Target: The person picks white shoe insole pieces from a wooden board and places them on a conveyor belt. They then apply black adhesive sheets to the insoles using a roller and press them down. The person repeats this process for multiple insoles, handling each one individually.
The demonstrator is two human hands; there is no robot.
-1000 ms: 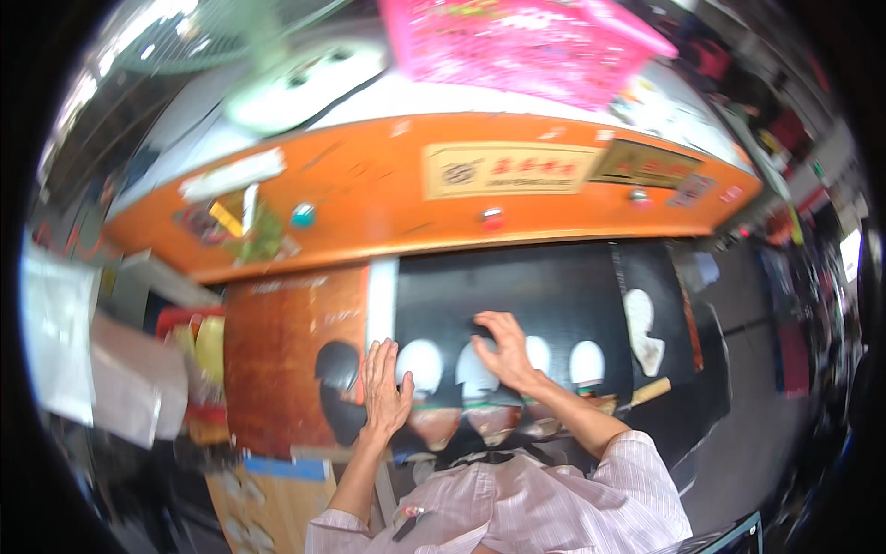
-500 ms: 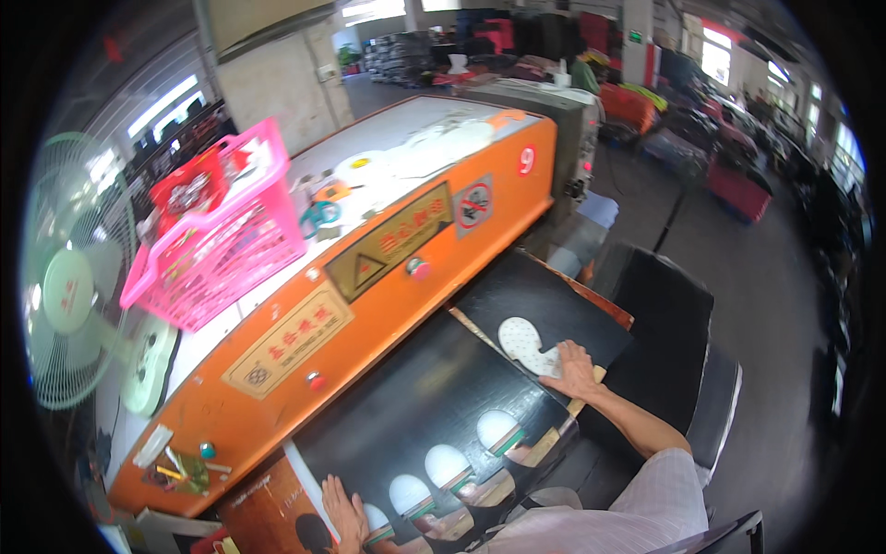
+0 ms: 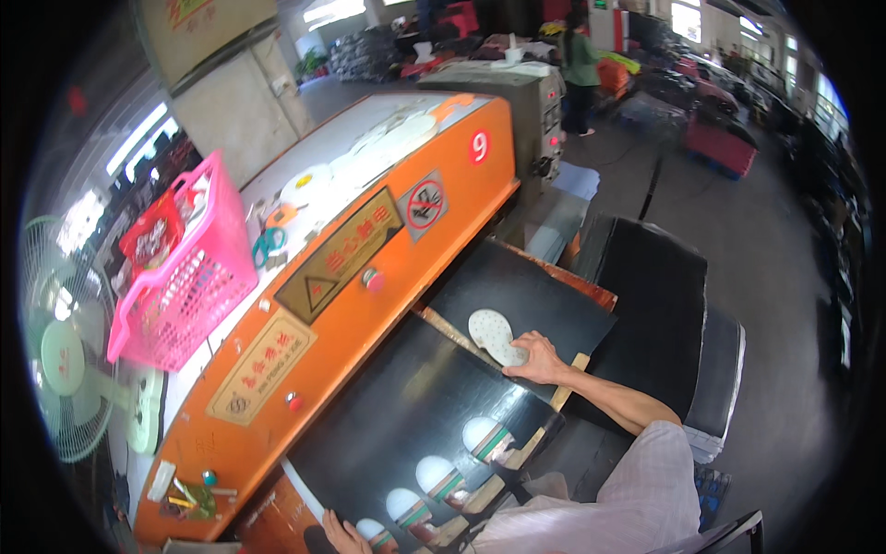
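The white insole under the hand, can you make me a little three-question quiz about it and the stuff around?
1. True or false: the right hand touches the white insole.
2. What colour is the basket on top of the orange machine? A green, B pink, C blue.
3. Fill in: the insole lies on a ____ mat.

Key: 1 true; 2 B; 3 black.

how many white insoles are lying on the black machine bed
5. One insole lies on the far black panel under the right hand; four sit in a row along the near edge. Others may be hidden.
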